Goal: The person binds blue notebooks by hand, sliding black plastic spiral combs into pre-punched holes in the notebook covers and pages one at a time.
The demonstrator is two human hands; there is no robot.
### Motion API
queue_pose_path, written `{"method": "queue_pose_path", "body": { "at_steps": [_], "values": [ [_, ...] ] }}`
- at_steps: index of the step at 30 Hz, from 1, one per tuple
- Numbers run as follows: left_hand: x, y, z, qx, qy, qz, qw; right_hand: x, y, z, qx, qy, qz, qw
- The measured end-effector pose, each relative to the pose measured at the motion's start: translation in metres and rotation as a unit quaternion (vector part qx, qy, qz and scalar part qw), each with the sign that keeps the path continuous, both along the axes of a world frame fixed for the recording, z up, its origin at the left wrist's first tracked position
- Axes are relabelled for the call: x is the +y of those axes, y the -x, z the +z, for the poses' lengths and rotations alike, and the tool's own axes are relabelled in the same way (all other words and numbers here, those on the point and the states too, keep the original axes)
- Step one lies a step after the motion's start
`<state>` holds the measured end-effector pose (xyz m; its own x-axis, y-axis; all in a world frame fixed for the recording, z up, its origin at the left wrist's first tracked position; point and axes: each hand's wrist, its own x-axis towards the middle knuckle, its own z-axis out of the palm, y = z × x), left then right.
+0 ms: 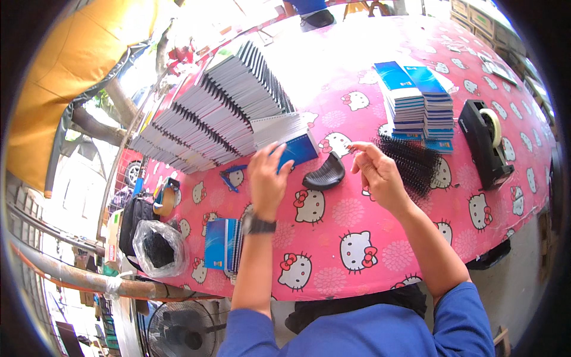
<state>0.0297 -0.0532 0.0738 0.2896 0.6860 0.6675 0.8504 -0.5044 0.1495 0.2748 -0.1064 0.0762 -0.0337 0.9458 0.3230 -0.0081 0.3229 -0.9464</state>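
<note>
My left hand [267, 181], with a dark watch on its wrist, is open with fingers apart beside a blue-covered notebook [299, 150]. The notebook lies in front of tall stacks of wire-bound notebooks [208, 113] with white pages and black spines. My right hand [379, 178] is raised with its fingers curled in; a small dark bit shows at the fingertips, too small to name. Just right of it lies a heap of black binding coils [415, 165]. Between my hands sits a black, curved, ribbed object [325, 172]; I cannot tell its kind.
Stacked blue notebooks [410, 107] and a black tape dispenser [485, 146] stand to the right. More blue notebooks [221, 244] lie near the front left, by a clear plastic bag [159, 249]. A fan [183, 330] stands below the pink tablecloth's edge [333, 291].
</note>
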Motion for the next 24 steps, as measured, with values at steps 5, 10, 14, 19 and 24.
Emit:
{"method": "queue_pose_path", "body": {
  "at_steps": [5, 10, 14, 19, 24],
  "values": [
    [0.057, -0.001, -0.018, 0.064, -0.022, 0.000, 0.998, 0.009, 0.002, -0.012, -0.053, 0.011, 0.010, 0.998],
    [0.059, 0.000, -0.014, -0.012, -0.006, -0.004, 1.000, 0.009, -0.005, -0.009, -0.057, 0.006, 0.005, 0.998],
    [0.041, 0.012, 0.003, -0.133, 0.008, -0.009, 0.991, 0.007, 0.002, -0.012, -0.076, -0.016, 0.006, 0.997],
    [-0.008, 0.010, 0.050, -0.166, 0.266, -0.045, 0.949, 0.005, -0.003, -0.001, -0.114, -0.009, 0.050, 0.992],
    [-0.092, -0.010, 0.040, -0.097, 0.290, -0.144, 0.941, -0.014, 0.002, 0.014, -0.154, 0.035, 0.138, 0.978]
  ]
}}
